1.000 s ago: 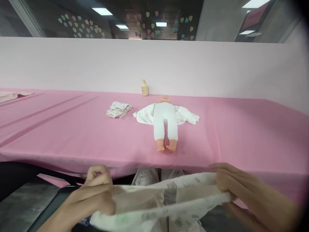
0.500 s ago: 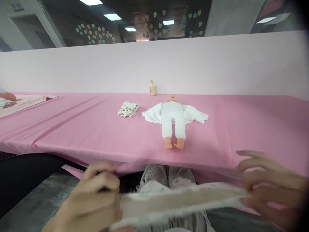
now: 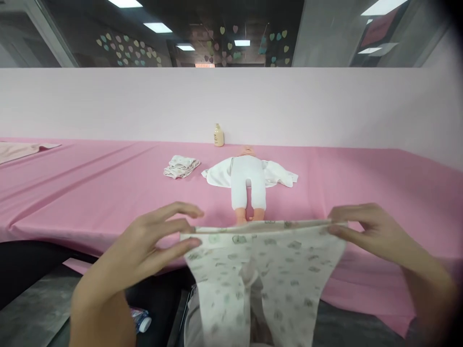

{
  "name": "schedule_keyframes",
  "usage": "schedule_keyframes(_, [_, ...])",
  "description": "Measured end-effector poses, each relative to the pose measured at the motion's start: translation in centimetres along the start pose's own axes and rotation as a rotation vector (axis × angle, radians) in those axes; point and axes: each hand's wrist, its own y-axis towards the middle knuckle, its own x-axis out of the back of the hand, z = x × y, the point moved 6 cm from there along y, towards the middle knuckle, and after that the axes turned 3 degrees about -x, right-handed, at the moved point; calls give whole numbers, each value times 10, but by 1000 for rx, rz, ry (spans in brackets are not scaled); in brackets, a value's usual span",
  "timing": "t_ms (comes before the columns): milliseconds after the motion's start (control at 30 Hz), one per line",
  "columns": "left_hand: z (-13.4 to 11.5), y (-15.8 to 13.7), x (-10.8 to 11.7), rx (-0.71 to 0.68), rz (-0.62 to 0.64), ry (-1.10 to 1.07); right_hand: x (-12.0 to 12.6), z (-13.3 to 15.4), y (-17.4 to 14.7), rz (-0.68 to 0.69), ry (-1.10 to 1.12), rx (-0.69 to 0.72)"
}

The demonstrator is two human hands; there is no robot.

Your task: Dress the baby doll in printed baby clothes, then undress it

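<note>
A pair of white baby pants (image 3: 220, 270) with a small print hangs between my two hands, its waistband stretched wide at the top. My left hand (image 3: 162, 236) pinches the waistband's left end, while my right hand (image 3: 361, 231) grips the right end between thumb and fingers. The two legs hang down over my lap. Just beyond the waistband a baby doll (image 3: 248, 178) in white leggings lies on its back, feet toward me and partly hidden by the pants. A white garment (image 3: 220, 173) is spread beneath the doll, sleeves out to both sides.
The doll lies on a pink-covered table (image 3: 119, 193). Folded patterned clothes (image 3: 181, 166) lie left of it, and a cream pump bottle (image 3: 218, 136) stands by the white wall (image 3: 144, 106). A pale cloth (image 3: 21, 150) is at far left. A bottle (image 3: 142, 322) shows below the table.
The pants have been raised and turned so that their front and hanging legs show. Both hands have come up toward the table edge. The view has shifted slightly to the right.
</note>
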Motion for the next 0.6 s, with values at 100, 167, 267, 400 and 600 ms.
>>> schedule_keyframes(100, [19, 27, -23, 24, 120, -25, -13, -18, 24, 20, 18, -174])
schedule_keyframes(167, [29, 33, -43, 63, 138, -83, -30, -22, 29, -173, 57, -280])
schedule_keyframes(267, [29, 24, -70, 168, -79, -309, -75, -5, 14, -372, 139, -393])
schedule_keyframes(400, [-15, -23, -119, 187, -22, -743, -135, 51, -24, -221, 371, -250])
schedule_keyframes(600, [-50, -75, -124, 131, -84, -827, -117, 62, -47, -232, 431, -251])
